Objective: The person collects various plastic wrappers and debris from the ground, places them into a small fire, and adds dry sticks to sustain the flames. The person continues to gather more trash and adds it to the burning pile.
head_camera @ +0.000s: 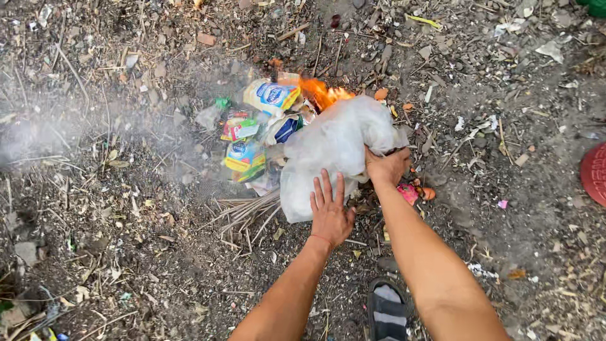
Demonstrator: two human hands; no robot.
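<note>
Open littered dirt ground (pixel 126 252) all round. Right hand (pixel 386 167) grips crumpled white plastic bag (pixel 334 148) at its edge; left hand (pixel 329 211), fingers spread, flat on bag's near edge. Orange flame (pixel 323 93) beyond the bag.

Orange flame (pixel 325 93) at twelve o'clock, colourful wrappers (pixel 252 129) at ten, dry sticks (pixel 247 215) near centre, red disc (pixel 594 173) at three, sandal (pixel 386 311) at six.

Bare dirt ground (pixel 126 252) — strewn with twigs, stones, dry leaves — in flat daylight.
</note>
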